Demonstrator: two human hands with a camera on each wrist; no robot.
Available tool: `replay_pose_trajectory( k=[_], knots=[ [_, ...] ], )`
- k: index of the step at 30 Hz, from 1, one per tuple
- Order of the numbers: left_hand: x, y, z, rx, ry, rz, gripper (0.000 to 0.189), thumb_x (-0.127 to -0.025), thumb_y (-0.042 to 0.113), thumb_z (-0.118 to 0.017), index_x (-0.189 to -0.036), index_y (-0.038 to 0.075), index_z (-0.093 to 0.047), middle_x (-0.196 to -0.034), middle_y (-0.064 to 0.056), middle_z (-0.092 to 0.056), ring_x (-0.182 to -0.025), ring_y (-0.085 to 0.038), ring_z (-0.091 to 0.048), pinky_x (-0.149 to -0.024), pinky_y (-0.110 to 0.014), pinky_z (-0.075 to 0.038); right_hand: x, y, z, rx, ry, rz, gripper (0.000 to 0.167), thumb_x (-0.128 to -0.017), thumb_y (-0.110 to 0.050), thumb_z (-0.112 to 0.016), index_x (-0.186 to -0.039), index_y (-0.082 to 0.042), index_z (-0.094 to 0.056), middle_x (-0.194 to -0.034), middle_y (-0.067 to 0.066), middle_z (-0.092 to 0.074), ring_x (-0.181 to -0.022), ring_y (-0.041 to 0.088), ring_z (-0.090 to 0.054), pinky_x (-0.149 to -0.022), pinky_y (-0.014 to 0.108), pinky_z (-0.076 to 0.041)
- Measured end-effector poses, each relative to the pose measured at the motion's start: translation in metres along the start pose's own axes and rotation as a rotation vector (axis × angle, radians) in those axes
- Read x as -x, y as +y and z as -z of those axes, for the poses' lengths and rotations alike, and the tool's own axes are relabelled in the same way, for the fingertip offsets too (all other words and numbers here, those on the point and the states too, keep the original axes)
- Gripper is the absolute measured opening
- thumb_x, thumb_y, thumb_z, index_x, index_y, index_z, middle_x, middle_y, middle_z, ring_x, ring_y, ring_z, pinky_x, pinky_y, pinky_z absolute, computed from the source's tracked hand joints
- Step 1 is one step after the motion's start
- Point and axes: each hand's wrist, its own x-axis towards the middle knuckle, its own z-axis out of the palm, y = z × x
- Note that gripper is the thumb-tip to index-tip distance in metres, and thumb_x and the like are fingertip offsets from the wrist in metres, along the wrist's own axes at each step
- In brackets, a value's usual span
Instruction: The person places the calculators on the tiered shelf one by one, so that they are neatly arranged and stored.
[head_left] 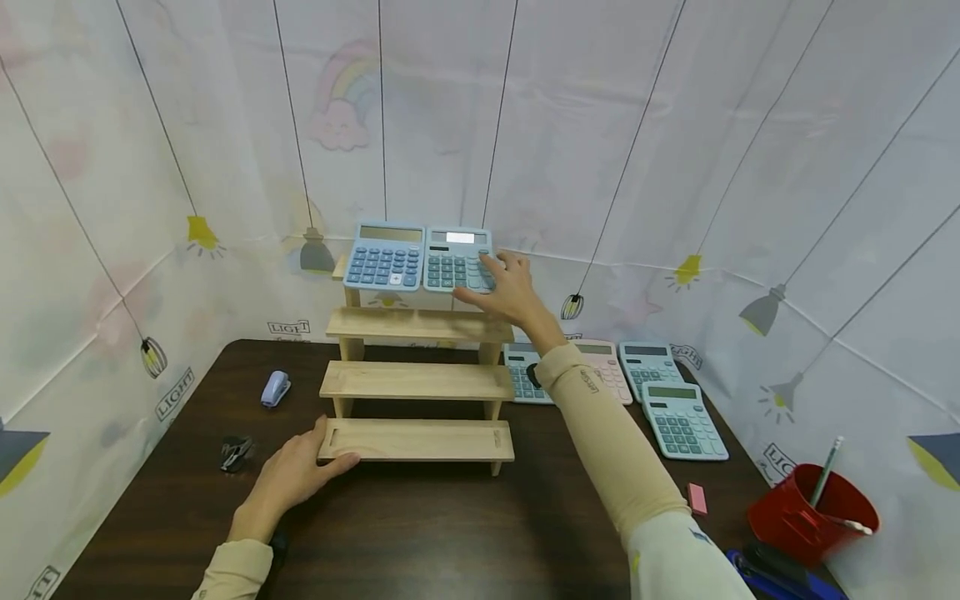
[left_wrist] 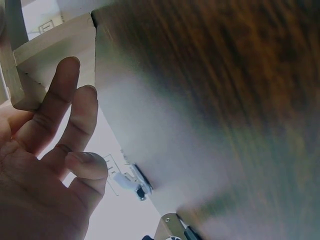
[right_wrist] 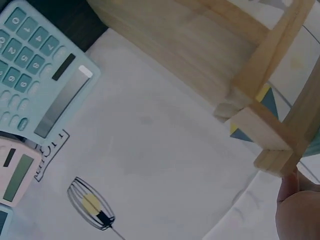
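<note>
A stepped wooden stand (head_left: 420, 380) holds two calculators side by side on its top tier. The left one is a blue calculator (head_left: 385, 257); beside it leans a light blue-green calculator (head_left: 447, 271). My right hand (head_left: 517, 292) holds this second calculator at its lower right corner, thumb along the bottom edge and fingers on the right edge. At the left end of the lowest step rests my left hand (head_left: 292, 471), its thumb along the front edge. In the left wrist view, extended fingers (left_wrist: 82, 112) lie against the stand's end.
Right of the stand lie a pink calculator (head_left: 604, 367) and several blue-green ones (head_left: 684, 421). A pink eraser (head_left: 697, 499) and a red cup (head_left: 795, 517) with pencils are at the right. Left are a stapler (head_left: 276, 388) and a small black object (head_left: 236, 452). Printed cloth walls surround the table.
</note>
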Motion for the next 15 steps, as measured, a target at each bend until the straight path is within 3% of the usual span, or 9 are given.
replay_pose_trajectory(
  k=[7,15],
  knots=[
    [0.000,0.001,0.000,-0.003,-0.003,-0.003,0.108,-0.088,0.073,-0.058,-0.155,-0.007,-0.028,-0.139,-0.035,-0.054,-0.121,-0.049,-0.060,-0.088,-0.061,-0.051,0.019,0.029,0.002,-0.022,0.026,-0.022,0.086,-0.091,-0.070,-0.053,-0.156,-0.018,-0.037,-0.159,0.019,-0.032,-0.141,0.043,-0.028,-0.111,0.064,-0.031],
    [0.001,0.002,0.001,-0.004,-0.001,-0.010,0.107,-0.088,0.071,-0.060,-0.154,-0.008,-0.029,-0.139,-0.035,-0.055,-0.120,-0.047,-0.061,-0.087,-0.060,-0.052,0.052,0.066,0.002,-0.031,0.023,-0.062,0.077,-0.098,-0.061,-0.047,-0.157,-0.012,-0.036,-0.158,0.024,-0.032,-0.146,0.048,-0.025,-0.115,0.069,-0.024]
  ],
)
